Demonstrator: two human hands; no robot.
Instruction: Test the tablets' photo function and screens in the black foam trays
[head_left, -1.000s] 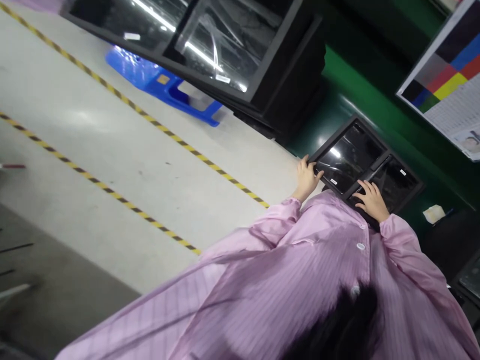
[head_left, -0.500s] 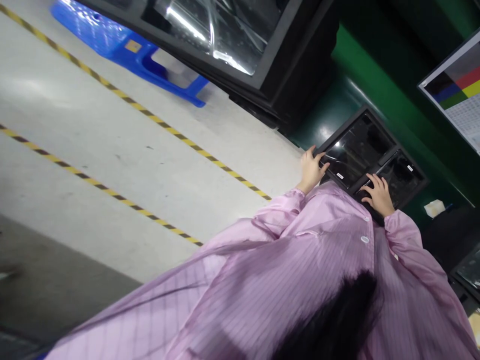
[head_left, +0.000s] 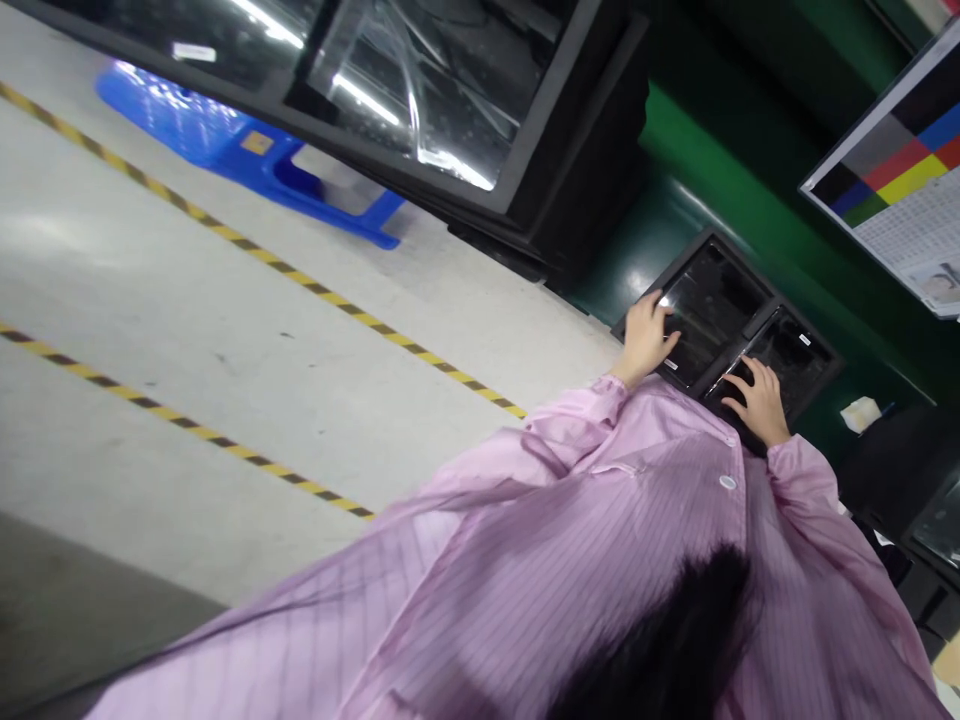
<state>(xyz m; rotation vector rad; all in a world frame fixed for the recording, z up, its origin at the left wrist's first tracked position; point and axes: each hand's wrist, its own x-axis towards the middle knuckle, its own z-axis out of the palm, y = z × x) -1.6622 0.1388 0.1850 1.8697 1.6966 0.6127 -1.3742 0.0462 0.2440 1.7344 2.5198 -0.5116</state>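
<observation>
A black tray (head_left: pixel 759 328) with two compartments lies on the dark green bench in front of me. Each compartment holds a glossy dark flat panel; one panel (head_left: pixel 712 300) is on the left, another panel (head_left: pixel 799 350) on the right, both bearing a small white label. My left hand (head_left: pixel 646 338) is over the tray's left edge, fingers spread and reaching onto the left panel. Over the near side of the right panel is my right hand (head_left: pixel 759 400), its fingers apart and slightly bent. Whether the fingertips press on the panels I cannot tell.
A stack of black trays (head_left: pixel 517 200) with shiny panels stands at the upper left. Under it shows a blue plastic stool (head_left: pixel 247 150). A colour chart sheet (head_left: pixel 892 170) hangs at the right, above a whitish block (head_left: pixel 860 413). Yellow-black tape (head_left: pixel 285 268) marks the floor.
My left hand has moved inward, from the tray's left edge onto the left panel. My right hand stays nearly in place. The view has shifted slightly.
</observation>
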